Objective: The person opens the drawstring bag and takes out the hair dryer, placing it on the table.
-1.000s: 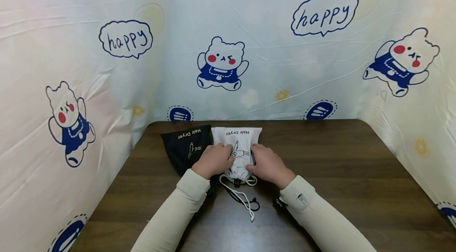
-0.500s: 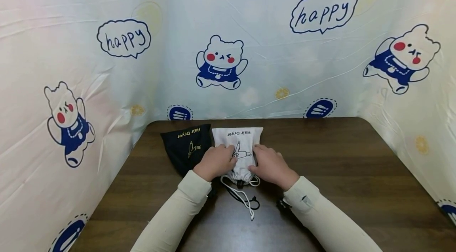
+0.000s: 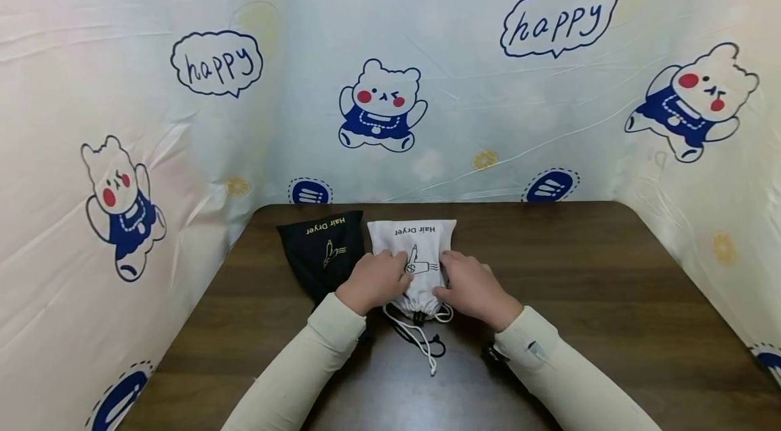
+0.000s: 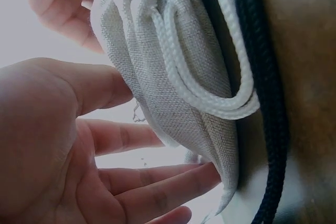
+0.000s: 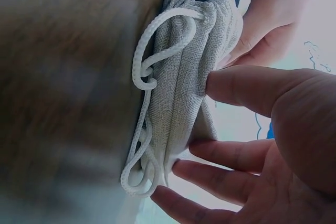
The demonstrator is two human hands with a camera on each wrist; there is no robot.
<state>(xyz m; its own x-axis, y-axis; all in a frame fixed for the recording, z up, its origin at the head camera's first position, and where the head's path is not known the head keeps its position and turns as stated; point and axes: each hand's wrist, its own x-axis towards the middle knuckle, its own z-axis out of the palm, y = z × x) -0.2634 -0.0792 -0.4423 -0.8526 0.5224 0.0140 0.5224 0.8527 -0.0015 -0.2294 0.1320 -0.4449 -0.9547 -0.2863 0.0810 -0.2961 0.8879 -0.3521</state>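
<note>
A white drawstring bag (image 3: 423, 282) printed "Hair Dryer" lies on the table between the two hands, its gathered mouth toward the person. The left hand (image 3: 376, 279) touches its left side with thumb and fingers; in the left wrist view the fingers are fairly straight against the cloth (image 4: 152, 66). On the bag's right edge rests the right hand (image 3: 476, 287), and the right wrist view shows its thumb and fingertips on the fabric (image 5: 184, 77). A black "Hair Dryer" bag (image 3: 320, 255) lies just left, partly hidden by the left hand.
White cord (image 3: 421, 337) and black cord trail over the brown wooden table (image 3: 579, 295) toward the person. Behind the table and on both sides hangs a pale curtain (image 3: 457, 112) with printed bears.
The white bag has slid slightly to the right along with both hands, widening the gap to the black bag. The black bag has stayed about where it was.
</note>
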